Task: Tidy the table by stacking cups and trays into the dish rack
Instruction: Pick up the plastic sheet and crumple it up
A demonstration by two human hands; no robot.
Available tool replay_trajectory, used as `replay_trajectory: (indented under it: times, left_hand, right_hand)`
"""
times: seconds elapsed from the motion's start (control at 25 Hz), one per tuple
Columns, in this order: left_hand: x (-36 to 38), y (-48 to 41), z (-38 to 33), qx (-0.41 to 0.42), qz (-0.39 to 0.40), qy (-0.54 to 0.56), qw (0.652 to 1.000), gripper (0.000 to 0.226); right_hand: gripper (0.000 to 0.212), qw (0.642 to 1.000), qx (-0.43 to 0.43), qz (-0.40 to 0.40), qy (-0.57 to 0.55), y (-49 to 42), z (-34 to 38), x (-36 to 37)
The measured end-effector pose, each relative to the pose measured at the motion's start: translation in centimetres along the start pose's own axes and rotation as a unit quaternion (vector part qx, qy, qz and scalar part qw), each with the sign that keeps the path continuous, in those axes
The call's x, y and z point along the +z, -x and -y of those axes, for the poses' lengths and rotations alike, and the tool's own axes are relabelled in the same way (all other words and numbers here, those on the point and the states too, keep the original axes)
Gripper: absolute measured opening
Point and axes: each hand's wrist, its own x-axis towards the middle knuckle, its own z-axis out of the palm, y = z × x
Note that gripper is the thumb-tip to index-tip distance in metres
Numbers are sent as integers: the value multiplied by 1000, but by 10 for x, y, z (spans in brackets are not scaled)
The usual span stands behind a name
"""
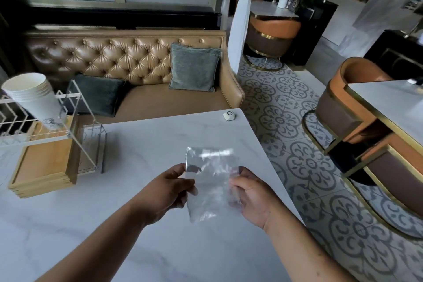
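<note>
Left hand, right hand pinch side edges of clear plastic bag above surface. Bag looks featherlight, limp, slippery; I grip edges. Paper cups sit stacked in dish rack, wooden trays under it.

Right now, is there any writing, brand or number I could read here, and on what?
No text is readable.
paper cups: dark print near the base, too blurred to read.
white hexagonal button: a dark ring mark, no letters.
clear plastic bag: no print visible.
</note>
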Motion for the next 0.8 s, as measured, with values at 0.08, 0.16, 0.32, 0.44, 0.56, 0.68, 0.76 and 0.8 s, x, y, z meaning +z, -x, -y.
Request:
replay_trajectory:
  times: [0.08,0.16,0.32,0.44,0.56,0.68,0.76,0.8]
  left_hand:
    - [29,-19,-3,12,17,-13,1000,18]
    - [62,-39,-7,8,9,-13,1000,25]
    - [142,-90,-10,-5,25,-90,996,22]
    - [206,-133,-3,78,31,-276,958,27]
    - [270,-171,5,152,25,-448,880,19]
    - [317,-198,15,198,51,-511,835,17]
    - [334,-214,21,214,56,-520,825,22]
    - [335,-223,24,213,49,-522,825,27]
  right_hand:
    - [41,1000,-28,10,-10,-2,9,-33]
    - [46,998,-54,8,25,-4,20,-69]
    - [39,974,-92,-23,205,-2,48,-162]
    - [25,963,-78,-35,254,5,69,-237]
    - [44,926,-75,-65,364,3,79,-296]
    - [39,862,-69,-46,500,-11,73,-320]
    - [17,820,-87,-66,561,-25,66,-335]
    - [13,800,-100,-91,584,-31,63,-343]
